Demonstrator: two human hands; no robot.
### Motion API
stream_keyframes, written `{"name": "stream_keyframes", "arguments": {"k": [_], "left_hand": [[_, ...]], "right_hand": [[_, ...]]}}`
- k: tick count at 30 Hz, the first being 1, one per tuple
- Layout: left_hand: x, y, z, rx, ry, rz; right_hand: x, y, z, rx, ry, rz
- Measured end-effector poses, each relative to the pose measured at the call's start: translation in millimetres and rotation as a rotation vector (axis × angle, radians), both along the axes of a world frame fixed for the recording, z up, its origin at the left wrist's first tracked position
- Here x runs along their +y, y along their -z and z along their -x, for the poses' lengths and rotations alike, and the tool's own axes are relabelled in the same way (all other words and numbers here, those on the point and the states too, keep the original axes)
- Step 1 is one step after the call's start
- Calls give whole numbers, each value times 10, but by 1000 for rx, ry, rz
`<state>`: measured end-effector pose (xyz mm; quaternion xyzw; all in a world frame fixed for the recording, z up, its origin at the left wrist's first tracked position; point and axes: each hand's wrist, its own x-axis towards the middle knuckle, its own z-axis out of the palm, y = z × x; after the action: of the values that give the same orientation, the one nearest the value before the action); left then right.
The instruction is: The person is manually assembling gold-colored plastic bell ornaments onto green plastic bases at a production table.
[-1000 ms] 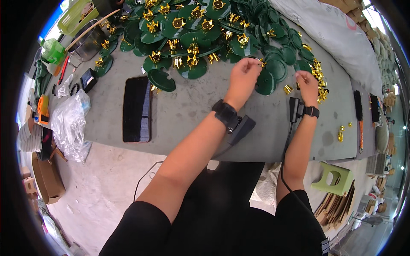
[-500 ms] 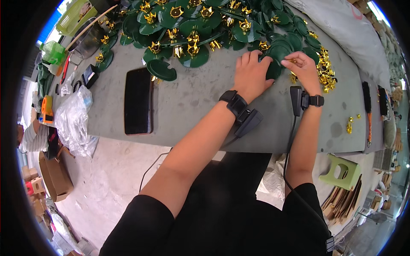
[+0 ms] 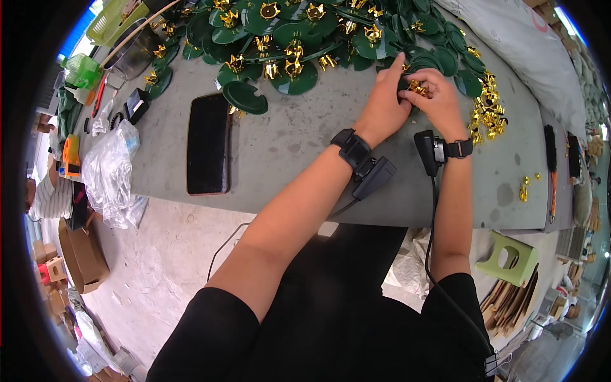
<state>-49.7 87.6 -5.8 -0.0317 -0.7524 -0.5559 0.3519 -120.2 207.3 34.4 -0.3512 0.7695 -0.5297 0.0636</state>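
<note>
My right hand (image 3: 440, 100) pinches a small shiny gold crown-shaped piece (image 3: 417, 88) between thumb and fingers. Close against it on the left, my left hand (image 3: 384, 102) is closed around a green disc (image 3: 403, 83), mostly hidden by the fingers, with the index finger pointing up. The gold piece is right at the disc; whether they touch I cannot tell. Just beyond both hands lies a pile of flat green discs (image 3: 439, 60). To the right of my right hand is a heap of loose gold pieces (image 3: 489, 108).
Many green discs bearing gold crowns (image 3: 294, 67) cover the far side of the grey table (image 3: 286, 165). A black phone (image 3: 209, 145) lies left, near a plastic bag (image 3: 109, 172) and a metal pot (image 3: 135, 54). A white sack (image 3: 509, 48) borders the far right. A green stool (image 3: 509, 260) stands below.
My right hand has brought the gold piece left against my left hand. My left hand has lifted and turned from lying palm-down over the discs to gripping one. The view has shifted slightly.
</note>
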Motion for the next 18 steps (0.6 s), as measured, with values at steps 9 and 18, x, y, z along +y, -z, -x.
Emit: {"name": "stream_keyframes", "arguments": {"k": [9, 18], "left_hand": [[-175, -157, 9, -434, 353, -955], [-140, -369, -87, -495, 308, -820]], "right_hand": [[-12, -140, -92, -4, 127, 45], [-52, -33, -76, 208, 221, -10]]}}
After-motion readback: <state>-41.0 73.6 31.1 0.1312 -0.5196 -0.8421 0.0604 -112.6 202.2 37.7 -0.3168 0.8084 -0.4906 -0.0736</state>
